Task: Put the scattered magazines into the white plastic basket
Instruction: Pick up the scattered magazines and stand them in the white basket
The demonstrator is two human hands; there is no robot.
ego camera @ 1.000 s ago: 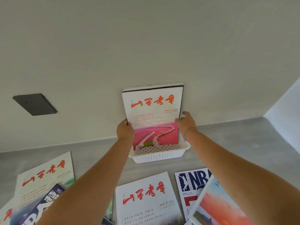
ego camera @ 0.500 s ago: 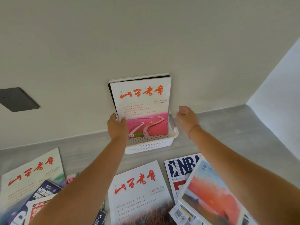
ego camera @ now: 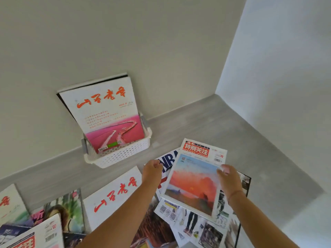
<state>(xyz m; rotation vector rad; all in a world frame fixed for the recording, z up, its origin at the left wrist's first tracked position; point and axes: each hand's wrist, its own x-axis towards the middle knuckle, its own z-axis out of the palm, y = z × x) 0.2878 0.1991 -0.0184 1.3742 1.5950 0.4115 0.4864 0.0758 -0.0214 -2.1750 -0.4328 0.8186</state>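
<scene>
The white plastic basket [ego camera: 123,155] stands against the wall with a white and pink magazine [ego camera: 105,113] upright in it, and a darker one behind. Both hands are away from the basket. My left hand [ego camera: 152,171] hovers with loosely curled fingers and nothing in it, just left of a sunset-cover magazine [ego camera: 194,183]. My right hand [ego camera: 228,178] lies over that magazine's right edge, fingers touching the cover; a grip cannot be made out. Under the sunset magazine lies an NBA magazine [ego camera: 169,161]. A white magazine with red characters [ego camera: 114,196] lies under my left forearm.
More magazines lie scattered on the grey floor: several at the bottom left [ego camera: 59,212] and a pile with dark covers [ego camera: 206,228] under the sunset one. A wall runs behind the basket and another wall [ego camera: 279,86] closes the right side, forming a corner.
Both hands let go of the magazine in the basket and drew back and down to the sunset-cover magazine. The view swung right and down.
</scene>
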